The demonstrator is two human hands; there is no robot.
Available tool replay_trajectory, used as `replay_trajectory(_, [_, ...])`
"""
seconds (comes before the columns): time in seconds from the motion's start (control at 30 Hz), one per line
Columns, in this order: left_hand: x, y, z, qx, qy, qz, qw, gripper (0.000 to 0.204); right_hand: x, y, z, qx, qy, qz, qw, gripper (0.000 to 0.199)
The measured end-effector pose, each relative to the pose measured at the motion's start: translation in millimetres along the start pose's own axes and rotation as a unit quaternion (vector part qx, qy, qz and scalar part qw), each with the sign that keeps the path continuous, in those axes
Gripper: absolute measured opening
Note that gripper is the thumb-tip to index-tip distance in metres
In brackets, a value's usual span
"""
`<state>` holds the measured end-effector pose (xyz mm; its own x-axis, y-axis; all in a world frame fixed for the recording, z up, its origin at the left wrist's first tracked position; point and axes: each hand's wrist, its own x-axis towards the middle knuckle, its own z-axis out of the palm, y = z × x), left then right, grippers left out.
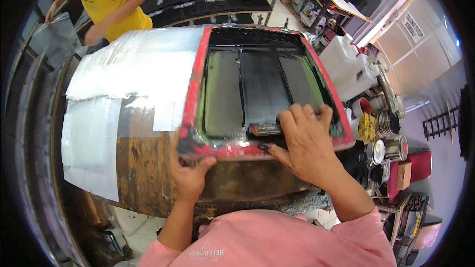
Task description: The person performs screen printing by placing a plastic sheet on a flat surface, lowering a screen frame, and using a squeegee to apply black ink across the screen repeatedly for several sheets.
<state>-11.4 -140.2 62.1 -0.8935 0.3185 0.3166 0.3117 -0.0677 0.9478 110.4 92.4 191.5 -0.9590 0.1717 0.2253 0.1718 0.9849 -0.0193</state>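
Note:
A screen printing frame [194, 89] with red-painted sides lies on the worktable before me, its mesh smeared with black ink [264, 84] and showing green along the edges. Its near left corner is in the grip of my left hand [190, 175], with the thumb on the near side and the fingers partly hidden and blurred. Inside the frame, close to the near rail, my right hand [308, 141] is closed on a squeegee [264, 129] with a wooden handle. Dark ink stains my right thumb tip. Most of the squeegee's right end is hidden under that hand.
Clear plastic sheets [133, 62] cover the table's left part, beside its stained wooden top [143, 168]. Paint cans [396, 147], white jugs [344, 59] and a yellow sponge [366, 127] stand to the right. A person in yellow [114, 2] is at the far left, near racks of black printed pieces [210, 2].

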Motion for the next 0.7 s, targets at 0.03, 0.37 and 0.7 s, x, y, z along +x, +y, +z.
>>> replay_trajectory(0.03, [13, 10, 7, -0.03, 0.006, 0.011, 0.999, 0.097, 4, -3, -10, -0.013, 0.062, 0.013, 0.998, 0.043])
replay_trajectory(0.37, [27, -52, 4, 0.554, -0.199, 0.013, 0.808, 0.122, 102, 36, -86, -0.049, 0.226, 0.007, 0.973, 0.042])
replay_trajectory(0.7, [121, -50, -42, 0.418, 0.014, 0.067, 0.906, 0.088, 111, 89, -94, -0.23, 0.21, -0.079, 0.947, 0.048])
